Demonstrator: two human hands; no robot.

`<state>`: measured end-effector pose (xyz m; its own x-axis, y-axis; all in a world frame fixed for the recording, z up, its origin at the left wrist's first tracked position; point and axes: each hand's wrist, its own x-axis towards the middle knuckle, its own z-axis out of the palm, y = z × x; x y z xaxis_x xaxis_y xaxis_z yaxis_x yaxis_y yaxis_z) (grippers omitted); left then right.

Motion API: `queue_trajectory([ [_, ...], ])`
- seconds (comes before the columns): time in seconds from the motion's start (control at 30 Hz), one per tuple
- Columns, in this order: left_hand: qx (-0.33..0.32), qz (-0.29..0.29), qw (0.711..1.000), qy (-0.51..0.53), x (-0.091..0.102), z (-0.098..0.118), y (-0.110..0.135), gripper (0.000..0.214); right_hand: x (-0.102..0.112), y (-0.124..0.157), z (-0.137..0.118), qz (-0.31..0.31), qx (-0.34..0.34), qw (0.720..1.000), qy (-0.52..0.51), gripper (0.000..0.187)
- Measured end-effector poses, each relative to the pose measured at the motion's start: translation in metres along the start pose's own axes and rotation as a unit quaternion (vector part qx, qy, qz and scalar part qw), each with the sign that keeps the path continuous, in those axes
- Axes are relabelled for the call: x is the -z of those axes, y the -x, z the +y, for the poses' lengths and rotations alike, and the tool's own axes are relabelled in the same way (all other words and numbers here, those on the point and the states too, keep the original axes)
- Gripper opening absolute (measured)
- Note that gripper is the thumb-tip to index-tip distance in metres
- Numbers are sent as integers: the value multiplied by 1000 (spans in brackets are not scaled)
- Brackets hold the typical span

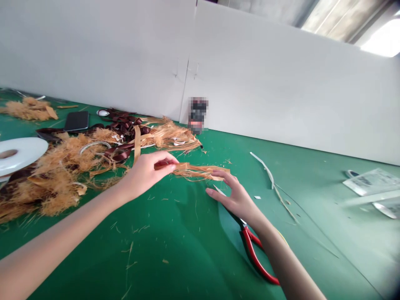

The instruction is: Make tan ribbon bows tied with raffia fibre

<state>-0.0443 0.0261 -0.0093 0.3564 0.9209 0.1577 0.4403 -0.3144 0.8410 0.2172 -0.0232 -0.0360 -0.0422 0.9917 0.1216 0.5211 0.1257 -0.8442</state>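
A thin bundle of tan raffia strands (200, 171) stretches between my hands, just above the green tabletop. My left hand (150, 171) pinches its left end between thumb and fingers. At the other end, my right hand (233, 196) has its fingers extended over the strands, thumb apart and touching none of them that I can see. Scissors with red handles (254, 254) lie on the table under my right hand and forearm, which hide part of them. Beyond the bundle, a longer sheaf of raffia (175, 135) rests near the wall.
Frizzy raffia piles (59, 175), dark brown ribbon (123, 127), a black phone (76, 121) and a white tape roll (23, 152) crowd the left. A white strip (265, 171) and clear plastic packets (373, 182) lie right. A white panel wall (265, 79) bounds the back.
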Motion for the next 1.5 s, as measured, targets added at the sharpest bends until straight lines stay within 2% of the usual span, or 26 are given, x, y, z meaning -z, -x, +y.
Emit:
queue_trajectory([
  [0.03,9,-4,1000,26,-6,3,1,18,-6,-1,-7,8,20,1000,-1,39],
  [0.17,48,-25,989,135,-26,14,4,18,-24,-3,-35,14,27,996,-84,28],
  [0.27,60,-32,982,177,-34,20,5,21,-27,-3,-49,30,36,994,-102,24],
  [0.37,50,-45,982,177,-36,24,8,25,-26,-4,-56,34,43,995,-87,19],
  [0.43,30,-41,989,136,-37,27,9,24,-26,-4,-57,32,43,996,-76,18],
  [0.57,-53,28,997,44,-35,34,10,14,-24,-2,-60,17,22,998,-64,19],
  [0.73,-183,23,982,-45,-35,34,9,16,-21,3,-66,-30,38,998,-44,21],
  [0.87,-222,65,970,-80,-40,33,12,17,-21,5,-67,-31,38,994,-94,26],
  [1.0,-159,69,985,6,-44,39,15,21,-25,6,-64,-27,10,975,-220,31],
  [1.1,-87,47,992,79,-44,44,15,23,-25,6,-59,-32,-1,955,-295,32],
  [1.17,-38,24,990,135,-43,46,13,25,-23,6,-57,-33,-10,950,-310,28],
  [1.3,15,-23,974,227,-38,45,10,21,-18,6,-61,-25,-22,967,-252,29],
  [1.4,21,-53,963,263,-36,43,8,19,-16,6,-66,-22,-8,984,-179,29],
  [1.5,17,-48,961,272,-36,44,8,10,-18,6,-69,-25,9,992,-125,26],
])
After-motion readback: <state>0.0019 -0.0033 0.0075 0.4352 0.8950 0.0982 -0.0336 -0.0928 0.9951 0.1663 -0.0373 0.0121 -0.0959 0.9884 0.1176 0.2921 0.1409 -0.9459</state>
